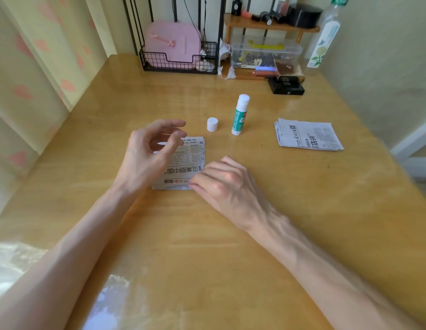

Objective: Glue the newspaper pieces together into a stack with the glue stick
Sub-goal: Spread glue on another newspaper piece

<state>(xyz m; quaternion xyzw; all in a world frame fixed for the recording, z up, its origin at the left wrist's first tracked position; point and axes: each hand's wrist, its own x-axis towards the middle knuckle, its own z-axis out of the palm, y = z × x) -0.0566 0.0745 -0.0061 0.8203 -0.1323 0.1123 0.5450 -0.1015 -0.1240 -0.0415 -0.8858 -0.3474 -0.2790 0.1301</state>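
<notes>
My left hand (147,158) hangs just above the far left part of the small stack of cut newspaper pieces printed in black type (185,160), fingers loosely curled and spread, holding nothing. My right hand (226,184) lies low with its fingers only gently bent, the fingertips (191,186) touching the stack's near right edge; I cannot tell if they pinch it. The stack lies flat on the glossy yellow wooden counter (207,234), edges slightly uneven. Beyond it the white glue stick with a green label (239,115) stands upright, uncapped, its small white cap (212,124) just beside it. A second loose pile of newspaper pieces (307,135) lies well apart to the right
</notes>
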